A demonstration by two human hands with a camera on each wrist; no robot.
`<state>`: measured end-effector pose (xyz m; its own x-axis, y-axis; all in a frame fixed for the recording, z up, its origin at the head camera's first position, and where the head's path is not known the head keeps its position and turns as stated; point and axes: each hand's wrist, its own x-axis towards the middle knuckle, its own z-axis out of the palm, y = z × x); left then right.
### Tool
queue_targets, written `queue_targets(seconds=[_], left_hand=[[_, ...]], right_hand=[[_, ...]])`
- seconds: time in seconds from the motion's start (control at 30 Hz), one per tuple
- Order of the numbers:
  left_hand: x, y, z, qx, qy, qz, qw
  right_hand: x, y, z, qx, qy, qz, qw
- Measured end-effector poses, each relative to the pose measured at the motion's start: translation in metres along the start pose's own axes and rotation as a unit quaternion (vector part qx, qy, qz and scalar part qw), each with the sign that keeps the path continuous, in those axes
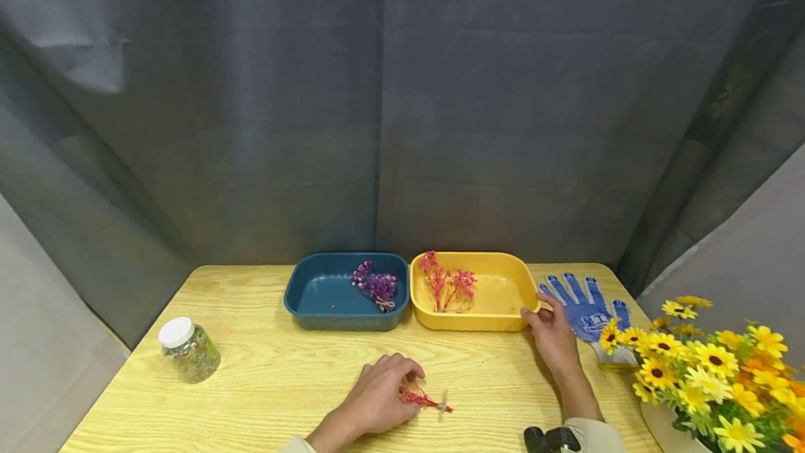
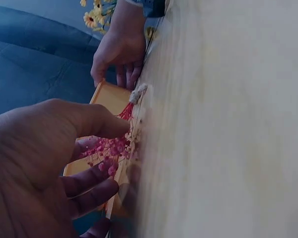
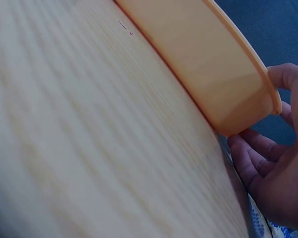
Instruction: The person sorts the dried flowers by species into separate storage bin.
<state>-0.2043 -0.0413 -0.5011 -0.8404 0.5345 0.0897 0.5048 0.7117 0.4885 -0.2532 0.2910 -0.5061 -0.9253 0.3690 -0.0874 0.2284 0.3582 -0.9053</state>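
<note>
My left hand (image 1: 385, 393) is low over the table with thumb and fingers curled around a small bunch of red-pink dried flowers (image 1: 423, 398). Its tied stem end points right, and the hand hides part of the blossoms. In the left wrist view the thumb lies across the stems, with the pink heads (image 2: 109, 148) between it and the fingers. At the right front corner of a yellow tray (image 1: 490, 322), my right hand (image 1: 555, 334) grips with the thumb at the rim and the fingers against the outer wall. Another pink bunch (image 1: 448, 284) lies inside that tray.
Left of the yellow tray stands a blue tray (image 1: 342, 321) holding a purple dried bunch (image 1: 379, 286). A white-lidded jar (image 1: 191, 351) is at the table's left. On the right lie a blue-and-white glove (image 1: 585, 310) and a pot of yellow flowers (image 1: 711, 369). A grey curtain (image 1: 377, 124) hangs behind.
</note>
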Motion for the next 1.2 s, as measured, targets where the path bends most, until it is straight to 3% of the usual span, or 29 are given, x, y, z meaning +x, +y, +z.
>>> queue_targets(seconds=[0.2, 0.4, 0.57, 0.83, 1.07, 1.2], left_hand=[[0.002, -0.006, -0.006, 0.02, 0.035, -0.024, 0.9989], [0.006, -0.008, -0.007, 0.041, 0.09, -0.046, 0.994], [0.013, -0.008, -0.003, 0.051, 0.132, -0.047, 0.9888], [0.024, 0.002, 0.006, 0.005, 0.108, -0.082, 0.9907], [0.029, 0.009, 0.014, 0.044, 0.094, -0.092, 0.9904], [0.029, 0.012, 0.014, 0.038, 0.077, -0.094, 0.9919]], right_hand=[[0.001, -0.001, 0.0, 0.005, -0.003, -0.002, 1.0], [0.002, -0.001, -0.002, 0.005, -0.003, -0.006, 1.0], [0.003, 0.0, -0.002, 0.007, -0.003, -0.003, 1.0], [0.003, 0.001, -0.001, 0.021, 0.0, 0.0, 0.9998], [0.002, 0.002, 0.0, 0.017, -0.003, 0.002, 0.9998], [0.001, 0.002, 0.0, 0.016, -0.008, 0.004, 0.9998]])
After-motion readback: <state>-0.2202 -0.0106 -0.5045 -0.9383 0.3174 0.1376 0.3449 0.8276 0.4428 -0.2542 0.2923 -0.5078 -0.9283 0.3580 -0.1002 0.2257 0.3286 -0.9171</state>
